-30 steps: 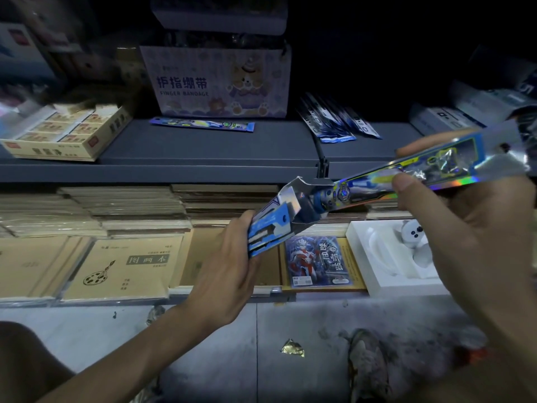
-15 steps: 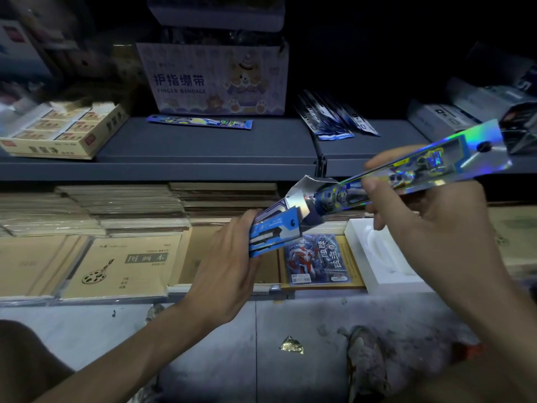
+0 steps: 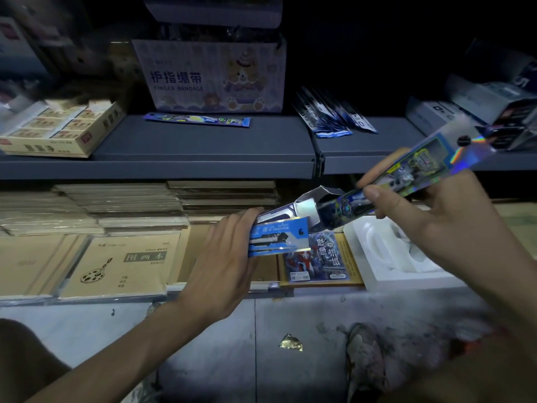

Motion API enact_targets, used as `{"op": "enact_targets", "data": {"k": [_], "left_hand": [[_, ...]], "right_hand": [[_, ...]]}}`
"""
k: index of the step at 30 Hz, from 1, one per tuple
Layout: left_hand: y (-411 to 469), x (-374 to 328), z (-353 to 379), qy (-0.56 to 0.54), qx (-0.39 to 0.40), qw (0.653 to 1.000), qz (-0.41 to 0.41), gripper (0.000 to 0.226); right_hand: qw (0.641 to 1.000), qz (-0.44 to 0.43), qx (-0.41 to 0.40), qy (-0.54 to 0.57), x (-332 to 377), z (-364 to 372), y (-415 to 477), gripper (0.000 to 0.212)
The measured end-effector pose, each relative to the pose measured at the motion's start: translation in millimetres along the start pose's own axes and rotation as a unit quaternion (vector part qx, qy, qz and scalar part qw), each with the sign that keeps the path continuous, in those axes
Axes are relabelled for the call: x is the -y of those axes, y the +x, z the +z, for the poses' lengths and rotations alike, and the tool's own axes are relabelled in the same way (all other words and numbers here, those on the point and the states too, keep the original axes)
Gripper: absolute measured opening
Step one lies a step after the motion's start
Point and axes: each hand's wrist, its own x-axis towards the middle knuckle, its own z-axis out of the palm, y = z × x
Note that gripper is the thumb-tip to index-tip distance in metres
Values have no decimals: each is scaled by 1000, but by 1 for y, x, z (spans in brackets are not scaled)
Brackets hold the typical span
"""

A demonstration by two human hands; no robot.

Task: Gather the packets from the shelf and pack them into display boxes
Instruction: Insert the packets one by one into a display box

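A person's right hand (image 3: 421, 228) pinches a long holographic packet (image 3: 406, 173) between thumb and fingers. The packet's long axis slants from lower left to upper right, and its hang-hole end points up and away past the hand toward the grey shelf (image 3: 203, 146). Its lower end meets the open, flapped mouth of a narrow blue display box (image 3: 279, 239). The left hand (image 3: 223, 257) grips the box, fingers curled over its top edge. The box lies on much the same slant, open end toward the right hand. Beyond the left hand's fingertips a second packet (image 3: 197, 120) lies flat on the shelf, lengthwise left to right, before a Finger Bandage carton (image 3: 209, 77). Above and left of the right hand, a fanned pile of dark packets (image 3: 331, 117) rests on the shelf.
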Motion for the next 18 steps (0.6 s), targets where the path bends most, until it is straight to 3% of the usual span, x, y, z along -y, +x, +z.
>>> {"op": "enact_targets", "data": {"k": [8,13,18], "left_hand": [[0,0,0,-18,8,1000,5,56],[-1,0,1,-15,16,1000,21,53],[-1,-4,0,-54,2,998,16,54]], "right_hand": [[998,25,-49,33,-6,6,0,10],[998,28,-48,23,-10,12,3,8],[994,55,-18,98,-15,26,6,12]]}}
